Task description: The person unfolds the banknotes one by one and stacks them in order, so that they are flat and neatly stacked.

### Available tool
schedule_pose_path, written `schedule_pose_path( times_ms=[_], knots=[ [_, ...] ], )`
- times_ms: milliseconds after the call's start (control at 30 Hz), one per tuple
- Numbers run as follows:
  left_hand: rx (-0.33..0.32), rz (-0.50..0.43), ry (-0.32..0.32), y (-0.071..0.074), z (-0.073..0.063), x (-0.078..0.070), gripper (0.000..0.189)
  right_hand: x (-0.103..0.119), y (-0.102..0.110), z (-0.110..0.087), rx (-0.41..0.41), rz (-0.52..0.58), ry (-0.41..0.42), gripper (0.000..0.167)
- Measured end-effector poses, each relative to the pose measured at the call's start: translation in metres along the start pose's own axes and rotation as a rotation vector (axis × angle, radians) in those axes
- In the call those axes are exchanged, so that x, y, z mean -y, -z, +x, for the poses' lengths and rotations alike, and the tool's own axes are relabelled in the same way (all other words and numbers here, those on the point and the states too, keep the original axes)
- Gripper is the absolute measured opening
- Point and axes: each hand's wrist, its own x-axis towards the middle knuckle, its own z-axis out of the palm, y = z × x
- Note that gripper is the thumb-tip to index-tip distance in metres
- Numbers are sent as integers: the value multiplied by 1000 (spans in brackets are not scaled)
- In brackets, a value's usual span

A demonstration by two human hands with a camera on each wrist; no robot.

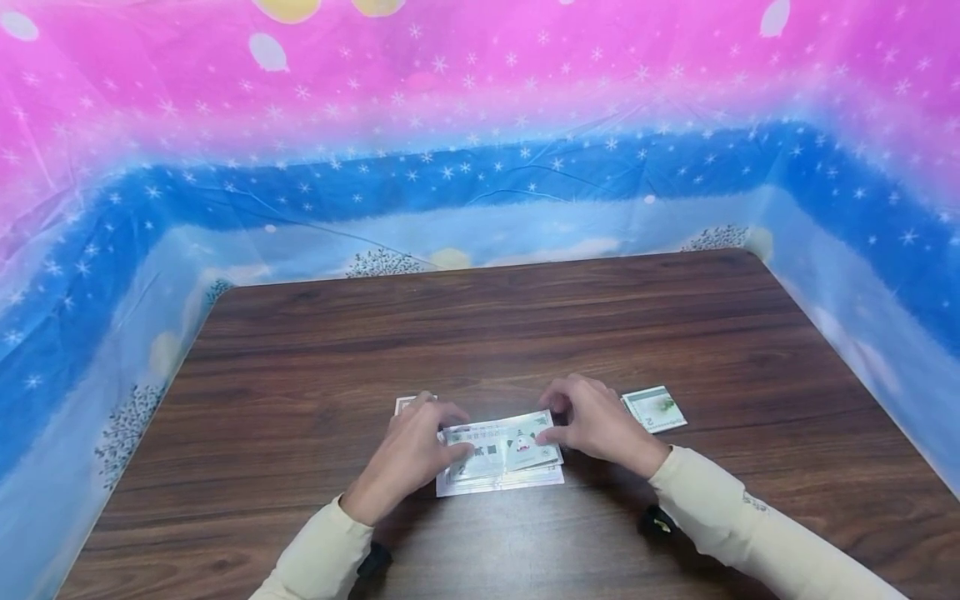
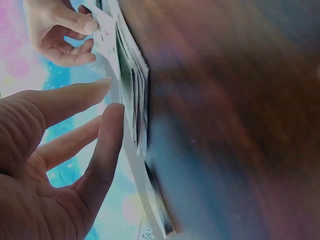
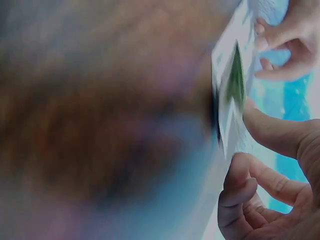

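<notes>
A stack of printed paper notes point(image 1: 498, 481) lies near the front of the table, its layered edges showing in the left wrist view. The top note point(image 1: 491, 446) is tilted a little and bears green print, a small cartoon and a square code. My right hand point(image 1: 600, 423) pinches the right end of this top note between thumb and fingers. At the left end is my left hand point(image 1: 412, 446), thumb and fingers spread around the notes' end. In the left wrist view, its fingertips point(image 2: 117, 112) are beside the stack with a gap between them.
A folded-looking green and white note point(image 1: 655, 408) lies right of my right hand. Behind my left hand another paper point(image 1: 405, 404) partly shows. The brown wooden table point(image 1: 480, 333) is bordered by a pink and blue snowflake cloth point(image 1: 480, 158).
</notes>
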Motion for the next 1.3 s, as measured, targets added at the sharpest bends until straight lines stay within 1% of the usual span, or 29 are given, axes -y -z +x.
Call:
schedule_pose_path(
  times_ms=[133,267,400,500,600,767,900,1100,1300],
  knots=[
    [-26,-40,12,5,1,-1,19,-11,20,-1,-13,-4,-3,39],
    [-31,-104,39,9,1,-2,16,-27,41,-4,-3,-33,-48,41],
    [-23,-164,53,10,1,-2,16,-49,59,-10,20,-90,-102,48],
    [-26,-181,54,11,1,-2,15,-66,69,-16,19,-137,-132,53],
    [-33,-185,51,11,0,-2,14,-80,76,-23,7,-157,-156,57],
    [-32,-194,50,11,0,-2,14,-95,80,-31,11,-159,-194,67],
    [-32,-193,45,12,0,-2,14,-101,80,-35,20,-170,-190,71],
    [-31,-189,35,12,1,-3,14,-107,79,-38,22,-167,-175,64],
    [-24,-187,32,11,0,-3,14,-110,77,-35,20,-146,-176,60]
  ],
)
